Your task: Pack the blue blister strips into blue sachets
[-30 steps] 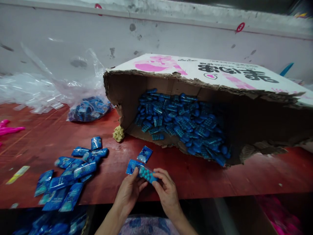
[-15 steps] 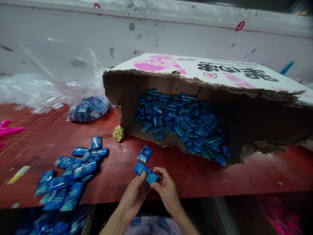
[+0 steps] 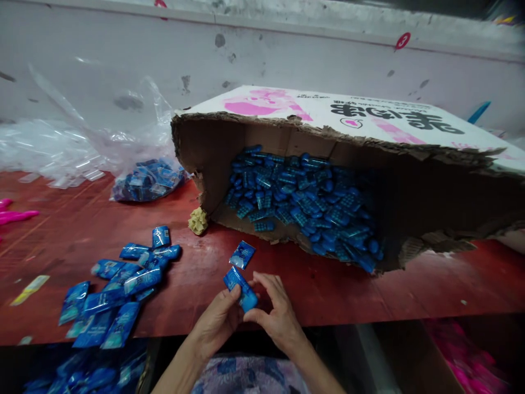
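Note:
My left hand (image 3: 219, 317) is closed on a blue packet (image 3: 241, 289), its thumb pressed on top and its fingers underneath. A smooth, lighter blue end shows at the packet's lower right. Around that end curve the thumb and forefinger of my right hand (image 3: 276, 312), gripping it at the edges; its other fingertips are partly hidden. Just beyond lies a flat blue sachet (image 3: 242, 255) on the red tabletop (image 3: 328, 295). To the left is a loose pile of filled blue packets (image 3: 118, 295).
A torn cardboard box (image 3: 262, 117) lies on its side, holding many small blue pieces (image 3: 303, 200). Left of it are a crumpled yellow lump (image 3: 198, 221), a clear bag of blue packets (image 3: 150, 179) and clear plastic pieces (image 3: 53, 153). Pink items (image 3: 463, 355) lie below the table edge.
The packet has turned to a steeper slant and moved slightly toward me. My right thumb and forefinger have spread wider at its lower end. The view has shifted slightly.

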`<state>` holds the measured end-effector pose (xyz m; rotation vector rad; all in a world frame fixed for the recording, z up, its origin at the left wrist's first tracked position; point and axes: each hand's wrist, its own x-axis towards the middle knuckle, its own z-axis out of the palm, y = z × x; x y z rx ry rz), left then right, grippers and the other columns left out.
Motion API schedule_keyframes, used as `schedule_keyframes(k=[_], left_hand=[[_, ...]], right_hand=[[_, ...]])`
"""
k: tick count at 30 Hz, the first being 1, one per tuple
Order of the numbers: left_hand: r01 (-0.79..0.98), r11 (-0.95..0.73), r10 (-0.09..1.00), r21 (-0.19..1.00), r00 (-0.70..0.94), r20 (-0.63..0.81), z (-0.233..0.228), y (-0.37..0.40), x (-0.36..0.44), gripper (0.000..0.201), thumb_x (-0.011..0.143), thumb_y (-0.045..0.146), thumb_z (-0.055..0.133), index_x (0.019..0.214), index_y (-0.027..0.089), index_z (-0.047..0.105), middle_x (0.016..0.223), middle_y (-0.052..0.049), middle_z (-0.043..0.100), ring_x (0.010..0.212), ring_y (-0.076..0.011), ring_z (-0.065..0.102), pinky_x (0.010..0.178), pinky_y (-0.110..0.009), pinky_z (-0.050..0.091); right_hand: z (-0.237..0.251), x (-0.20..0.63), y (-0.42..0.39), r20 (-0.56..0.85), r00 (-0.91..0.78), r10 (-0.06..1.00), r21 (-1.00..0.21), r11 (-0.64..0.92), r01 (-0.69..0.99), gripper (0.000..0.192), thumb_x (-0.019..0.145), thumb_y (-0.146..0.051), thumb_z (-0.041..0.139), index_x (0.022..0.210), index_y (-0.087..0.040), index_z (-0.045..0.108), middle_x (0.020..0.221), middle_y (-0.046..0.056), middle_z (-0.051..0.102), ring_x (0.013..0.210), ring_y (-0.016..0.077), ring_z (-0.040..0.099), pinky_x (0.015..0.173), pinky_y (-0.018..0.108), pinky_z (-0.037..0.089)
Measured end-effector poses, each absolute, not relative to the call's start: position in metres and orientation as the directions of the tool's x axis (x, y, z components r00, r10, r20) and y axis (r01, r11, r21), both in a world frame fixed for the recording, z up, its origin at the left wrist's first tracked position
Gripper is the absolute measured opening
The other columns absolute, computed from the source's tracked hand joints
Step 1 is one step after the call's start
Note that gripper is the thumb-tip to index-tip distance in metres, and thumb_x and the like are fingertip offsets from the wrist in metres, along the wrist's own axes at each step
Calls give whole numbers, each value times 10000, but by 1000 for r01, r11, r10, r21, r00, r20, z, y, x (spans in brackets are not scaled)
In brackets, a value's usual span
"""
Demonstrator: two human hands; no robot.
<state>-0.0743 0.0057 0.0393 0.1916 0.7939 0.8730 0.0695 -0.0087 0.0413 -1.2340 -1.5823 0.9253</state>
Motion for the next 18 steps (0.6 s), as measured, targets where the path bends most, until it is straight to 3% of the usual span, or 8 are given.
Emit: schedule_keyframes(k=[3,7,10,16,18], left_hand=[[-577,694,716,431,486,-501,41,3,-79,247,729,282,605,925,144,663,797,-89,702,780,-208,646,733,-311,469],[-550,714,700,432,569,-432,45,2,-80,273,716,288,616,925,119,664,780,-112,702,787,-227,650,745,-319,468],[-567,700,714,434,552,-431,46,0,-76,274,695,303,639,898,123,672,764,-104,702,770,-221,650,717,-301,474],[-661,644,740,384,413,-531,46,-7,-60,260,624,339,699,775,128,686,693,-69,697,674,-167,640,653,-248,483],[-687,632,728,359,366,-581,46,-8,-55,229,642,330,687,747,126,683,691,-62,697,650,-150,634,655,-243,486]], right_hand=[[41,72,-6,88,-210,974,-994,100,48,796,584,-173,765,1271,-346,403,1239,29,522,1088,228,518,896,379,439],[40,68,-7,61,-276,959,-984,12,-177,818,577,-191,773,1276,-368,386,1262,19,509,1106,215,516,899,358,436],[38,65,-8,43,-242,969,-975,-12,-221,796,560,-216,784,1256,-351,424,1171,10,577,1054,198,553,889,339,439],[33,61,-7,-32,-203,979,-973,-77,-217,781,566,-297,769,1266,-319,422,989,2,631,761,143,623,617,222,505],[29,60,-8,-42,-211,977,-977,-85,-197,749,599,-324,745,1273,-299,419,942,2,637,706,130,607,598,215,495]])
